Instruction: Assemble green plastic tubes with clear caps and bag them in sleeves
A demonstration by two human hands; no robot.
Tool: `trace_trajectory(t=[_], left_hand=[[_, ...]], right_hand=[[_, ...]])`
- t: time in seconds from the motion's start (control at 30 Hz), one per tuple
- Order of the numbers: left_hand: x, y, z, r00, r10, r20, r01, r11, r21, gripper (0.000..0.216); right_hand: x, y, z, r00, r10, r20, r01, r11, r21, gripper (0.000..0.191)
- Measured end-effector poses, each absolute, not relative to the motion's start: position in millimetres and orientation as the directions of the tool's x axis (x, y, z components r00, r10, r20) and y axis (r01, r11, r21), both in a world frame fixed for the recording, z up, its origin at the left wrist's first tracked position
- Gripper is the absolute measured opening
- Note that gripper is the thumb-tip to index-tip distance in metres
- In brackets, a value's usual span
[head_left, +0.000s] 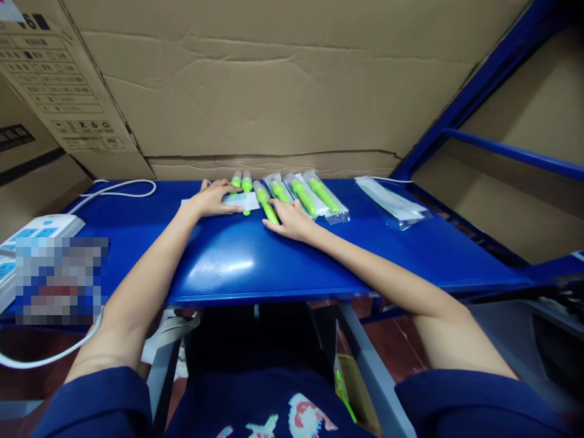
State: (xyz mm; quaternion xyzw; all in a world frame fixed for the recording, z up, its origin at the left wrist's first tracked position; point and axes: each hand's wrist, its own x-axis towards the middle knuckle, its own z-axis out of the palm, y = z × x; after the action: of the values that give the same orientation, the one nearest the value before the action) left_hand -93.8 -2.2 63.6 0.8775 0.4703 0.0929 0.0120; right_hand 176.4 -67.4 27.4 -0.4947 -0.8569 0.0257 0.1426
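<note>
My left hand (pixel 213 199) is closed over a pale, flat, oblong packet (pixel 249 201) on the table, thumb along its near edge and fingers along its far edge. Two bright green sticks with clear caps (pixel 247 184) lie just beyond it, partly covered by the packet. To the right, my right hand (pixel 294 220) has thumb and fingers around the lower part of another capped green stick (pixel 263 196). Beside that hand lie several similar green sticks in clear sleeves (pixel 304 198). The sticks' exact kind is unclear.
Flat clear sleeves with pale inserts (pixel 390 201) lie at the right of the blue table (pixel 219 267). Cardboard (pixel 274 91) walls the back. A white power strip (pixel 45 231), its cable and a blurred-out item stand left. Blue metal bars (pixel 511 152) frame the right side.
</note>
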Motion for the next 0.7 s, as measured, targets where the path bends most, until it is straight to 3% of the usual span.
trace_trajectory(t=[0.1, 0.17, 0.3, 0.37, 0.43, 0.6, 0.7], left_hand=[[-89.8, -3.7, 63.3, 0.545, 0.823, 0.162, 0.818, -0.564, 0.112, 0.077], [-87.2, -3.9, 61.3, 0.548, 0.821, 0.161, 0.816, -0.567, 0.113, 0.077], [-83.5, -3.3, 55.7, 0.550, 0.821, 0.152, 0.814, -0.568, 0.122, 0.077], [-82.5, -3.7, 54.3, 0.539, 0.829, 0.152, 0.820, -0.557, 0.130, 0.078], [-81.6, -5.2, 54.4, 0.528, 0.835, 0.156, 0.826, -0.547, 0.133, 0.077], [-78.8, -11.9, 58.1, 0.528, 0.833, 0.164, 0.824, -0.549, 0.139, 0.073], [-76.7, -14.0, 58.3, 0.533, 0.832, 0.153, 0.820, -0.553, 0.149, 0.076]], right_hand=[[177.5, -63.9, 27.1, -0.436, 0.877, 0.201, 0.828, 0.479, -0.293, 0.060], [178.8, -61.7, 26.8, -0.388, 0.895, 0.222, 0.786, 0.446, -0.428, 0.058], [185.8, -55.7, 27.5, -0.265, 0.943, 0.201, 0.518, 0.315, -0.795, 0.043], [191.2, -51.7, 29.5, -0.210, 0.962, 0.177, 0.367, 0.245, -0.898, 0.040], [196.9, -47.9, 32.8, -0.162, 0.970, 0.179, 0.234, 0.214, -0.948, 0.047], [206.4, -43.6, 43.6, -0.191, 0.974, 0.118, -0.004, 0.120, -0.993, 0.090], [207.6, -44.0, 47.9, -0.224, 0.971, 0.088, -0.051, 0.079, -0.996, 0.094]])
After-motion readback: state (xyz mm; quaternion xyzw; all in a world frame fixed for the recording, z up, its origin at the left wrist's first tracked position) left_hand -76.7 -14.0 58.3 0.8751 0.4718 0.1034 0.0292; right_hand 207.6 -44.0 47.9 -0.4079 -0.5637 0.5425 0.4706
